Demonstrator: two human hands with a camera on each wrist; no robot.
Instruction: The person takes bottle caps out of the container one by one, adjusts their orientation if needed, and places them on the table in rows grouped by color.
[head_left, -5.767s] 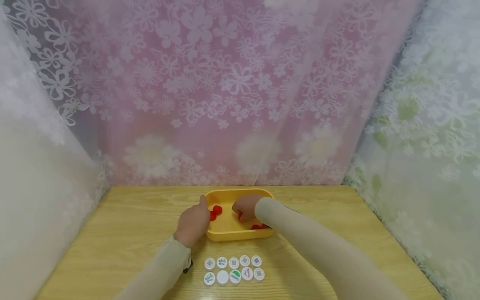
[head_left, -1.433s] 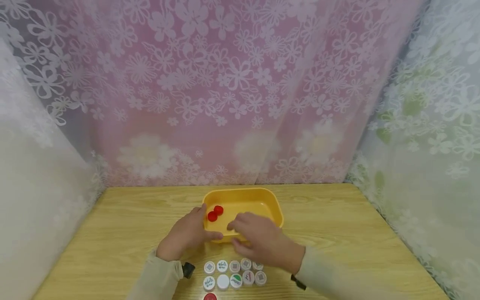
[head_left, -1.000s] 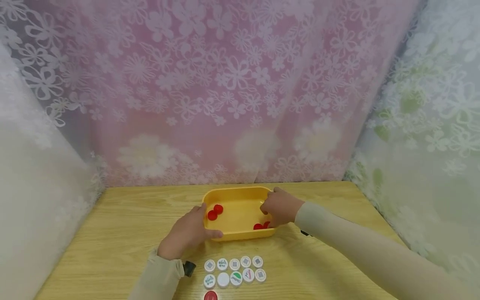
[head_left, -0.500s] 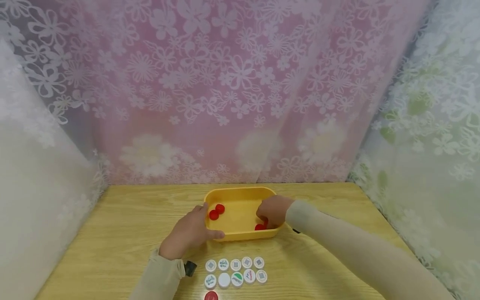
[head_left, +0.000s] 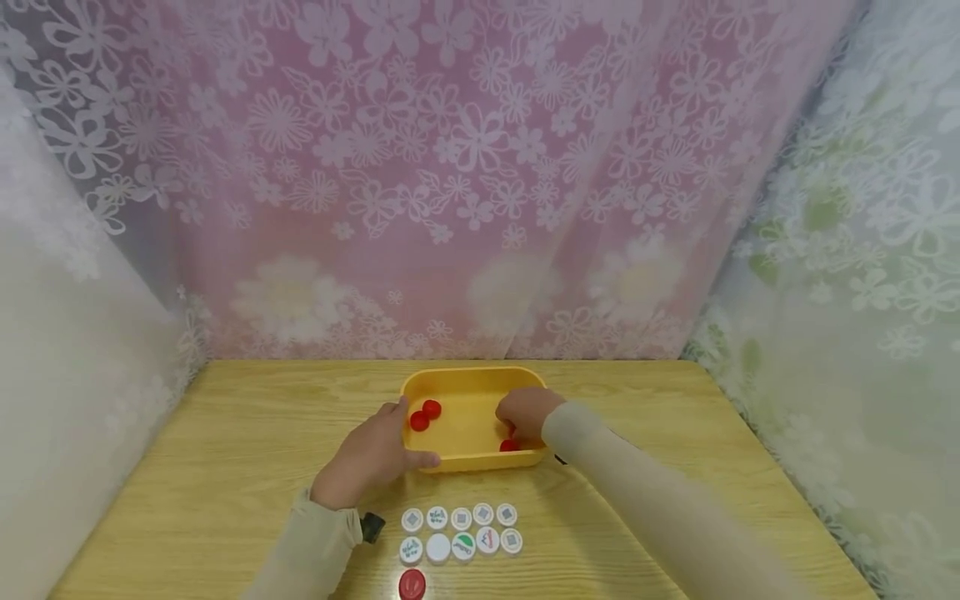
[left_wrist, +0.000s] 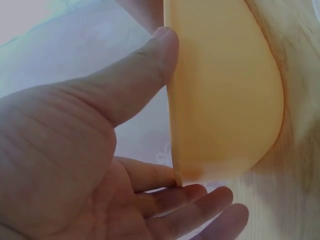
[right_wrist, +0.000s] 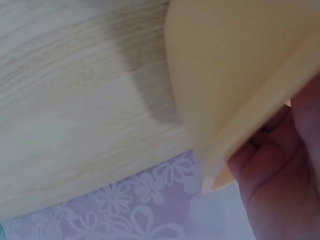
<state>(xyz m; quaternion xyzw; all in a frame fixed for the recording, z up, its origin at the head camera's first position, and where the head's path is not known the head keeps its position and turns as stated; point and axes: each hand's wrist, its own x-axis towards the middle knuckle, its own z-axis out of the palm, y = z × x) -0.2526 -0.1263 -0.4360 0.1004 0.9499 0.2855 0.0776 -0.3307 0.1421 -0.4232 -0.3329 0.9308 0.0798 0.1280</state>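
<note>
A yellow plastic tray (head_left: 472,462) stands on the table. My left hand (head_left: 372,454) holds its left end, thumb on the front rim and fingers at the side; the left wrist view shows the thumb against the rim. Two red bottle caps (head_left: 425,415) lie at the tray's left. My right hand (head_left: 525,412) reaches inside the right end, fingers curled, pinching a red cap that they mostly hide. Beside it another red cap (head_left: 508,446) lies near the front wall. In the right wrist view the tray wall (right_wrist: 225,65) covers the fingertips.
Two rows of white bottle caps (head_left: 438,547) lie on the wooden table (head_left: 262,433) in front of the tray. One red cap (head_left: 412,584) sits nearer, below the left end of the rows. A floral curtain (head_left: 480,192) hangs behind the table.
Since the oldest frame, a red cap has appeared in front of the white rows. My right hand has gone from near the rows into the tray's right end. My left hand stays on the tray.
</note>
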